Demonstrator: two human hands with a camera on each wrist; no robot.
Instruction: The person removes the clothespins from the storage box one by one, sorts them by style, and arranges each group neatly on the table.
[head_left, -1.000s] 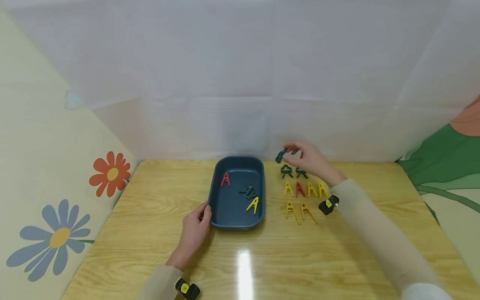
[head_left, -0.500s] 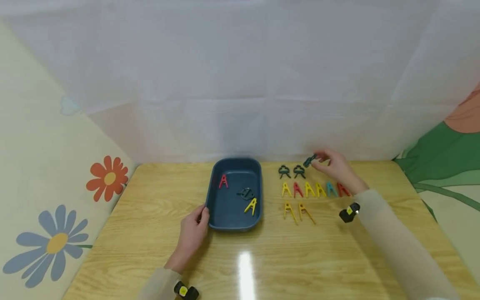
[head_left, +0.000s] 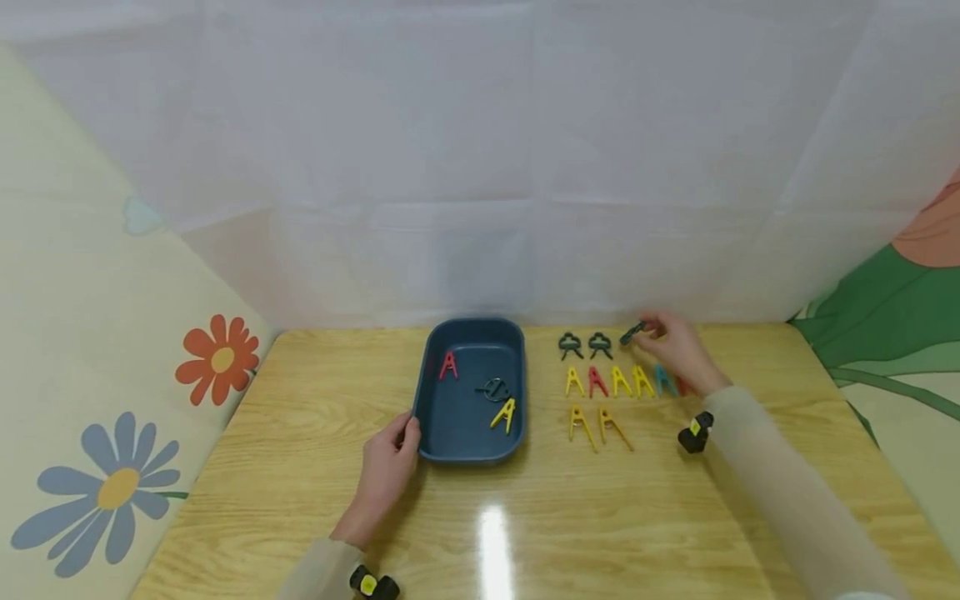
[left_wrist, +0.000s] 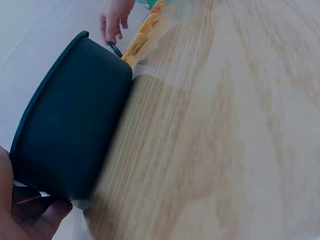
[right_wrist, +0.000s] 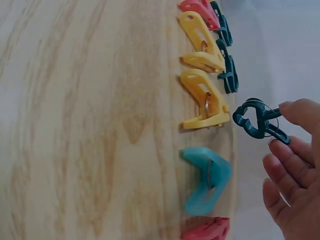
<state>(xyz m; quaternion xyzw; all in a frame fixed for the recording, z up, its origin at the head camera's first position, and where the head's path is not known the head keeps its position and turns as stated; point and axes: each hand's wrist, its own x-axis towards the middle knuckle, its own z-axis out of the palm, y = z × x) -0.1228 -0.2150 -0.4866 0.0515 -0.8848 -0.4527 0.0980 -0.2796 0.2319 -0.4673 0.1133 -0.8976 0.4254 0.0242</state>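
My right hand (head_left: 678, 350) pinches a dark green plant clip (right_wrist: 257, 122) by its handles, thumb on one and fingertips on the other. In the head view it is over the back of the table, right of two similar green clips (head_left: 600, 345) in the rear row. My left hand (head_left: 388, 462) grips the near left corner of a dark blue tray (head_left: 457, 429); the left wrist view shows its fingers curled under the tray's end. Inside the tray lie a red clothespin (head_left: 448, 365), a yellow clothespin (head_left: 505, 415) and a dark green clip (head_left: 496, 389).
Before the green clips runs a row of yellow, red and teal clothespins (head_left: 664, 379), partly covered by my right hand at its right end. Nearer stand two orange-yellow clothespins (head_left: 615, 429). A white sheet (head_left: 360, 250) rises behind the wooden table (head_left: 330, 375).
My right hand has carried the green clip rightward from above the rear row's left end, then lowered it toward the table right of the two green clips. The left hand stays on the tray.
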